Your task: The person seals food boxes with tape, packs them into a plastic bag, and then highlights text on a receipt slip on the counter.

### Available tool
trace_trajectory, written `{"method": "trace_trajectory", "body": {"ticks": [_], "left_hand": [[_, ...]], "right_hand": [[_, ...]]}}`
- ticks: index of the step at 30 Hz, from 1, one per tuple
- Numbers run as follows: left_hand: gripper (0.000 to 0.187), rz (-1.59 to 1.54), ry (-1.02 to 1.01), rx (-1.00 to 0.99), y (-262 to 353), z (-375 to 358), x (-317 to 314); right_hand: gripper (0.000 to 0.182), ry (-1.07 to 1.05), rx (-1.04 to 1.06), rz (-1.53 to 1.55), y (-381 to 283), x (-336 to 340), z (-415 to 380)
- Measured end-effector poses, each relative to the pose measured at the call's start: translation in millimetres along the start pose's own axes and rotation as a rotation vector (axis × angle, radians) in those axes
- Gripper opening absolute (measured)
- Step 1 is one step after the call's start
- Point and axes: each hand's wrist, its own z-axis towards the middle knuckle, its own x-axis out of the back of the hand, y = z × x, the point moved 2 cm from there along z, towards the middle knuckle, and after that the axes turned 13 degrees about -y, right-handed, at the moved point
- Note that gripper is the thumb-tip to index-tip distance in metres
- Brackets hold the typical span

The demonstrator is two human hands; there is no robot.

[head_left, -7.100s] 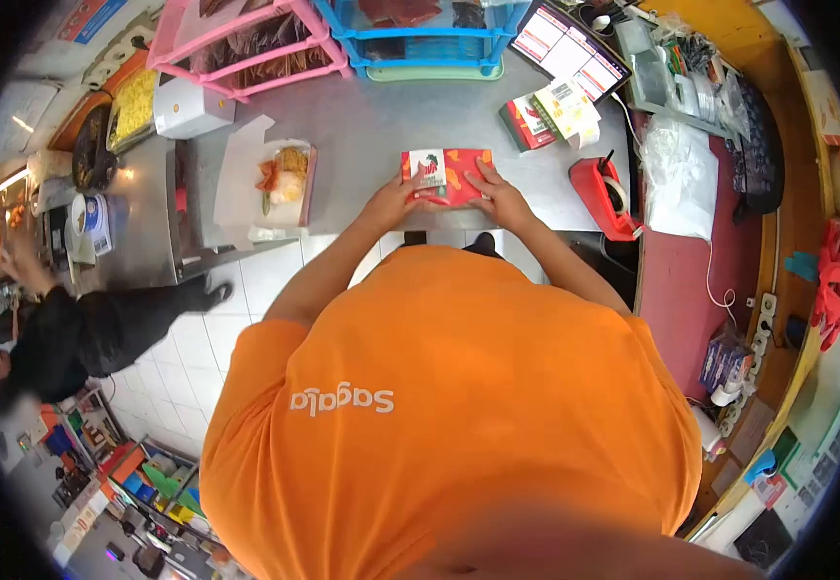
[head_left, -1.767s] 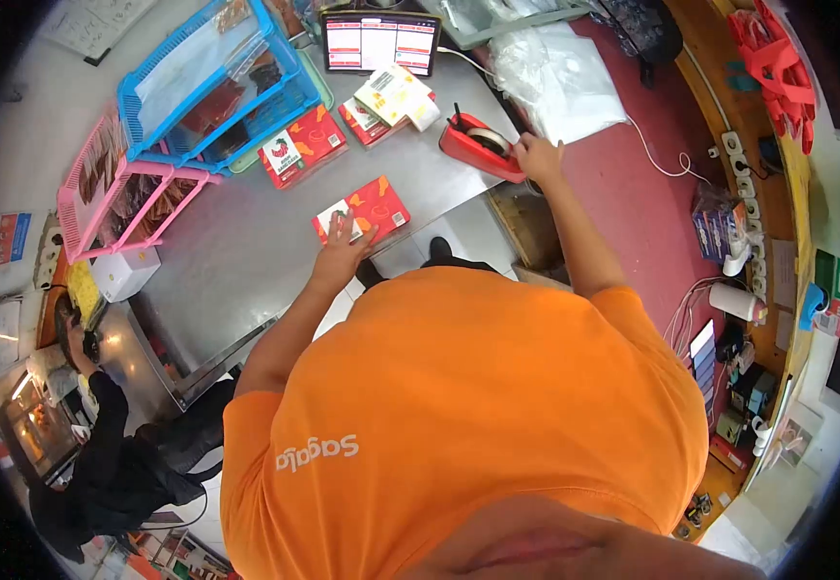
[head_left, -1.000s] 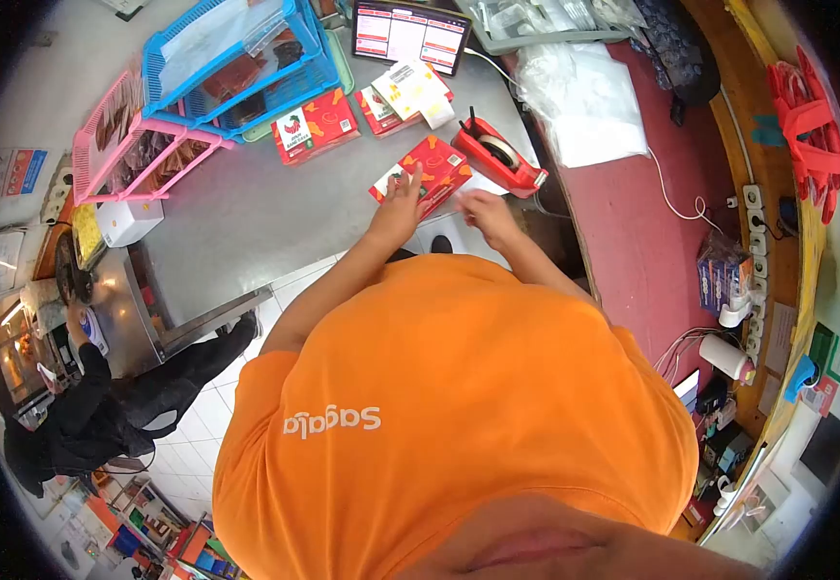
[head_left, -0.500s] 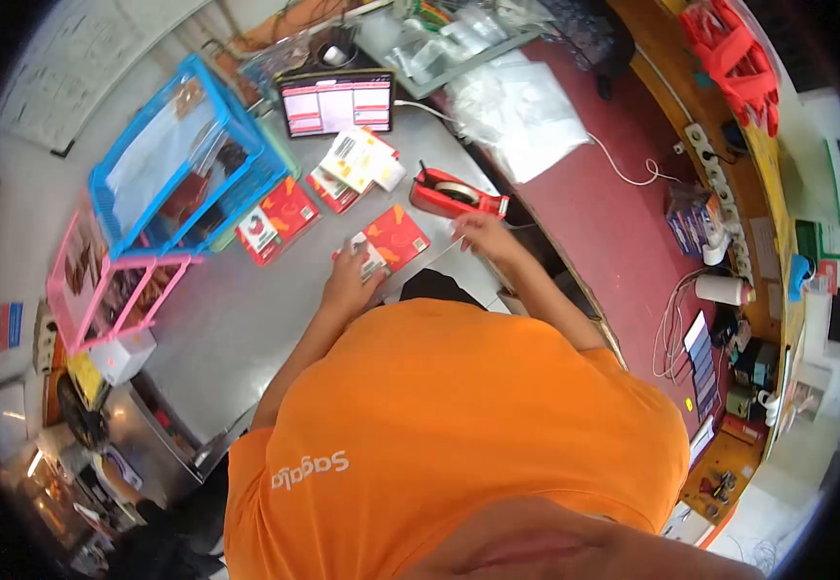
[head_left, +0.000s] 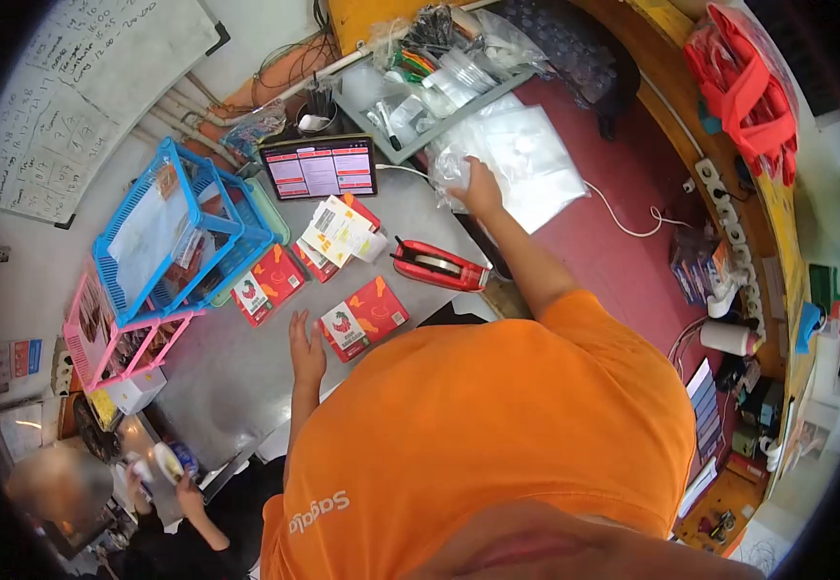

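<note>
So the left hand (head_left: 308, 358) isn't holding anything: thumb and fingers are apart, right by the left end of a red box (head_left: 366, 319). Can't tell if the thumb is actually touching it. Right arm's stretched way out, and the right hand (head_left: 480, 190) is on some clear plastic bags (head_left: 536, 174), fingers at the crumpled end. Couldn't say whether they're pinched on the plastic or just resting on it.

That box sits flat and closed near the front edge of the metal counter (head_left: 231, 387), white panel toward the left hand. Just past it, on the right, there's a red tape dispenser (head_left: 439, 269) with a roll in it. Another red box (head_left: 267, 283) lies further back by the racks, and beside that are some printed papers (head_left: 336, 232) lying over more red packaging.

Behind those a tablet (head_left: 318, 169) stands propped up, screen lit, white cord coming off its side. The bags are right of it, partly over the maroon surface (head_left: 623, 280), with a grey tray (head_left: 403, 153) of small packets behind. Off to the left are a blue rack (head_left: 111, 285) and a pink rack (head_left: 75, 343), then a handwritten whiteboard (head_left: 62, 106) on the wall.
</note>
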Motion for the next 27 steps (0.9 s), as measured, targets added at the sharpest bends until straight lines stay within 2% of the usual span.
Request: {"method": "trace_trajectory", "body": {"ticks": [1,3,4,5,6,8,10,13,15,17,18,19,21,22,23,25,26,27], "left_hand": [[0.043,-0.076,0.016,0.002,10,6,-10],[0.042,-0.153,0.042,0.011,28,16,-25],[0.041,-0.148,0.041,-0.015,39,20,-31],[0.040,-0.143,0.040,-0.043,50,25,-37],[0.039,-0.237,0.035,-0.017,61,27,-43],[0.038,-0.213,0.056,-0.044,79,29,-50],[0.038,-0.186,0.078,-0.076,91,33,-55],[0.037,-0.194,0.102,-0.139,111,39,-57],[0.037,-0.257,0.089,-0.186,128,43,-59],[0.037,-0.214,0.096,-0.217,134,51,-63],[0.036,-0.171,0.098,-0.254,137,55,-66],[0.036,-0.173,0.104,-0.244,144,56,-67],[0.036,-0.241,0.059,-0.266,156,60,-69],[0.035,-0.255,0.065,-0.269,161,61,-71],[0.035,-0.255,0.075,-0.265,165,61,-72],[0.034,-0.280,0.058,-0.262,177,58,-70],[0.034,-0.279,0.065,-0.256,175,57,-71],[0.034,-0.244,0.093,-0.280,172,55,-71]], "right_hand": [[0.053,-0.003,0.009,0.009,-2,9,2],[0.055,-0.301,-0.223,0.165,2,29,4],[0.044,-0.342,-0.228,0.181,4,46,6],[0.044,-0.348,-0.216,0.182,21,52,8],[0.035,-0.325,-0.170,0.137,41,59,11],[0.024,-0.230,-0.074,0.095,53,80,17],[0.021,-0.142,0.097,0.046,44,117,28],[0.017,-0.041,0.215,0.124,35,140,37],[0.013,-0.052,0.235,0.213,25,146,42],[0.011,-0.022,0.074,0.436,16,149,43],[0.012,0.045,0.129,0.380,21,145,46],[0.012,0.035,0.134,0.384,15,147,46],[0.017,-0.109,0.001,0.582,0,142,49],[0.023,-0.190,0.041,0.676,-10,136,47],[0.021,-0.309,0.051,0.660,-20,132,41],[0.020,-0.289,0.250,0.598,-28,115,36],[0.026,-0.220,0.332,0.424,-20,104,40],[0.026,-0.226,0.336,0.428,-6,91,46]]}}
